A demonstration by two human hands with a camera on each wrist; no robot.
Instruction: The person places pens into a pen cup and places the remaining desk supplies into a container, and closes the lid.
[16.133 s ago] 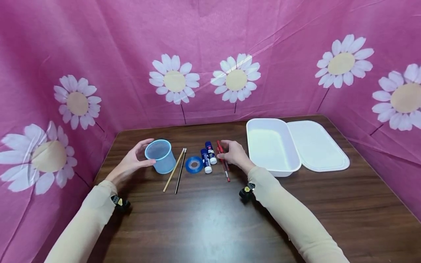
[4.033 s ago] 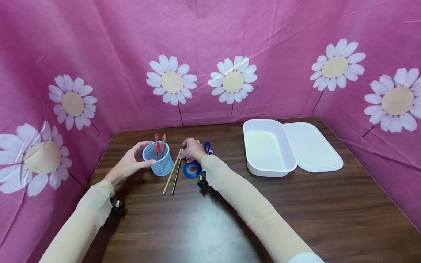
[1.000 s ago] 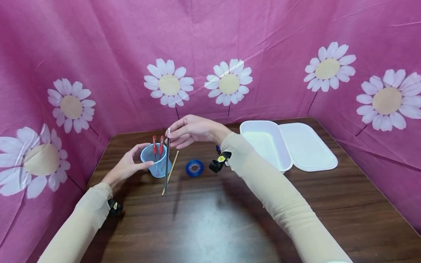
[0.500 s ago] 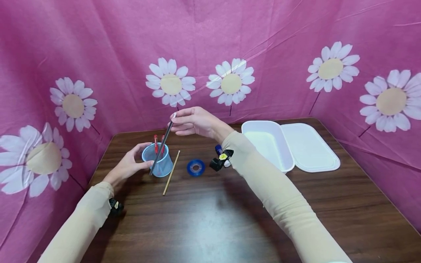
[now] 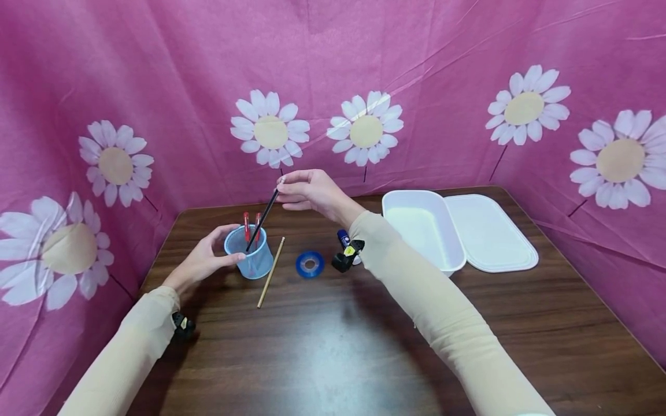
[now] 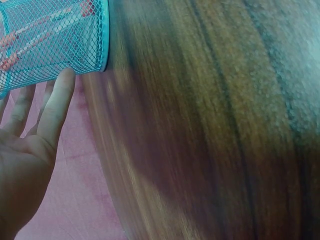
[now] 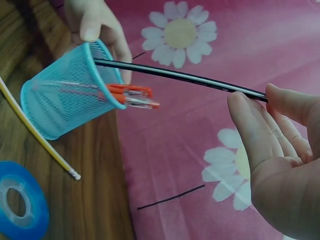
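My left hand (image 5: 205, 257) holds the light-blue mesh pen cup (image 5: 257, 267), thumb at the front rim and fingers round the far side. Two red pens (image 7: 131, 95) stand in the cup. Between thumb and fingertips, my right hand (image 5: 317, 196) pinches a black pencil (image 5: 264, 216) near its white-tipped upper end. The pencil slants down to the left, its lower end inside the cup's mouth in the right wrist view. A yellow pencil (image 5: 271, 273) lies on the table just right of the cup. In the left wrist view, a fingertip touches the mesh.
A blue tape roll (image 5: 309, 264) lies right of the yellow pencil. A blue glue stick (image 5: 343, 237) is partly hidden behind the right wrist camera (image 5: 347, 257). Farther right are a white plastic box (image 5: 458, 254) and its flat lid (image 5: 494, 231). A pink flowered cloth hangs behind the table.
The red pens went from the table into the cup earlier. The black pencil was lifted from beside the yellow one, tilted, and its lower end moved into the cup. The left hand stayed.
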